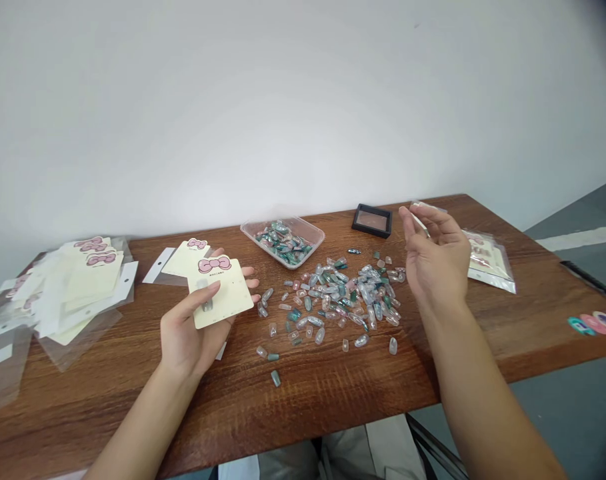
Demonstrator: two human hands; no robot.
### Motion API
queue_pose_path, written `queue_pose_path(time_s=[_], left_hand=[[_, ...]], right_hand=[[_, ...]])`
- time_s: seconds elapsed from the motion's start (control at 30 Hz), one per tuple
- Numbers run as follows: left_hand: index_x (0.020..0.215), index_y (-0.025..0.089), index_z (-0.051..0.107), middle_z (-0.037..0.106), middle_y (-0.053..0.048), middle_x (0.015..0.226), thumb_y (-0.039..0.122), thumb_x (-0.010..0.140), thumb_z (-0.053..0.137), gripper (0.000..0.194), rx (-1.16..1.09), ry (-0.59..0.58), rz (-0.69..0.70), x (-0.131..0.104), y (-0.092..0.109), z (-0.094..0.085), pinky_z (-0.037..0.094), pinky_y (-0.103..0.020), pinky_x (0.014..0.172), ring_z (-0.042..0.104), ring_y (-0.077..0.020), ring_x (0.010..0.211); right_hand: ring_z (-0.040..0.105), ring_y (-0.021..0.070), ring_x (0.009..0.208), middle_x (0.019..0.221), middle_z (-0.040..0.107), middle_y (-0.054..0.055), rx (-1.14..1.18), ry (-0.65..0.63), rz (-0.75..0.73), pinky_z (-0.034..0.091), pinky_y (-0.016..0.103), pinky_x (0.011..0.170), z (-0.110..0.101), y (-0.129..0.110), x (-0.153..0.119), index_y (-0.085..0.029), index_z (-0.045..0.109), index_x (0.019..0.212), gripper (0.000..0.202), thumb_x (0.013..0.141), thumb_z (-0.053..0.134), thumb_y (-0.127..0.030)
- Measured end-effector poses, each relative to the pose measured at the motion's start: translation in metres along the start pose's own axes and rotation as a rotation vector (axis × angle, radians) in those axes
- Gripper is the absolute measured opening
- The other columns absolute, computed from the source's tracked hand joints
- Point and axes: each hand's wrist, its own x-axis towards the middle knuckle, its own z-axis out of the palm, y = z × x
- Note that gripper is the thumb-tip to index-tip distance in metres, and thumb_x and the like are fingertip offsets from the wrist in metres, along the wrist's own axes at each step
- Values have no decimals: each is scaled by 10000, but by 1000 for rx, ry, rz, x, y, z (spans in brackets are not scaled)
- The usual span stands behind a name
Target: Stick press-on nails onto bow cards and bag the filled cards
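Observation:
My left hand (197, 333) grips a pale yellow backing card (233, 297) printed with a pink bow, thumb on top and fingers underneath. A greyish press-on nail (207, 303) shows on the card by the thumb. My right hand (437, 257) is raised at the right, fingertips drawn together; what they hold, if anything, is too small and hidden to name. Between the hands lies a loose spread of press-on nails (343, 290), clear, pink, blue and green, many glittery. Behind them, a clear plastic tub (310, 252) holds more nails.
At the left lies a pile of bow cards (95, 283) and clear bags (3, 380). Another bow card (180, 259) rests behind my left hand. A small black tray (372, 221) stands at the back; filled bags (490, 260) lie right. Round stickers (595, 323) mark the front-right edge.

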Motion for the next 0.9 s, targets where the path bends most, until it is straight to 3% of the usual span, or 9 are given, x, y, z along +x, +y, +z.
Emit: queue_pose_path(time_s=[0.07, 0.13, 0.23, 0.37, 0.43, 0.5, 0.63, 0.77, 0.9], left_hand=[[1404, 189, 516, 758, -140, 1100, 174, 801, 601, 609, 2, 5, 3, 0, 0, 0, 601, -425, 785, 722, -313, 964], [1406, 203, 516, 761, -127, 1094, 183, 797, 612, 616, 7, 3, 3, 0, 0, 0, 600, -422, 786, 722, -314, 967], [1386, 194, 533, 760, -128, 1096, 193, 799, 610, 592, 11, 4, -1, 0, -1, 0, 600, -418, 791, 722, -312, 970], [1354, 178, 553, 762, -134, 1086, 189, 810, 583, 546, 18, 13, -5, 0, -1, 0, 606, -414, 770, 726, -300, 950], [1359, 171, 549, 760, -141, 1092, 183, 814, 578, 546, 14, 11, -5, 0, -1, 0, 608, -410, 765, 727, -297, 948], [1373, 173, 540, 757, -143, 1101, 182, 817, 579, 558, 10, 5, -4, 0, 0, 0, 608, -409, 764, 727, -299, 953], [1391, 169, 531, 758, -147, 1094, 178, 810, 584, 583, 13, 8, -3, -1, -1, 1, 609, -406, 759, 728, -304, 949], [1397, 134, 522, 751, -172, 1105, 181, 798, 597, 606, 7, 10, -1, -1, 0, 1, 609, -401, 757, 730, -312, 938], [1414, 139, 502, 745, -177, 1123, 172, 806, 589, 615, 6, 8, -8, -1, 0, 2, 609, -418, 765, 727, -319, 950]], right_hand=[[644, 152, 717, 805, 640, -7, -9, 14, 20, 546, 330, 662, -3, -1, 0, -255, 641, 710, 195, 613, 622, -86], [450, 96, 480, 607, 510, -33, -17, -5, 26, 370, 262, 439, -5, -3, 0, -231, 532, 570, 138, 599, 576, -104], [262, 84, 421, 499, 358, -53, -77, -58, -42, 187, 246, 409, -7, -8, -1, -224, 433, 519, 156, 605, 523, -131], [318, 108, 454, 509, 435, -35, -197, -178, -51, 190, 261, 436, -6, -18, -6, -228, 589, 605, 154, 717, 505, -162], [410, 122, 499, 566, 546, -12, -335, -352, 8, 254, 267, 458, -5, -24, -10, -213, 683, 687, 124, 762, 586, -195], [472, 135, 550, 638, 618, 1, -560, -625, 62, 318, 273, 503, -5, -30, -13, -208, 712, 755, 90, 796, 655, -264], [492, 129, 584, 654, 597, -29, -868, -1122, 139, 352, 262, 570, -4, -33, -16, -221, 689, 861, 134, 855, 642, -346], [499, 129, 613, 665, 571, -32, -949, -1322, 113, 331, 257, 601, -2, -29, -15, -227, 700, 848, 104, 868, 616, -285], [482, 127, 591, 649, 534, -33, -995, -1435, 154, 300, 253, 568, -3, -25, -17, -250, 741, 905, 141, 860, 608, -236]])
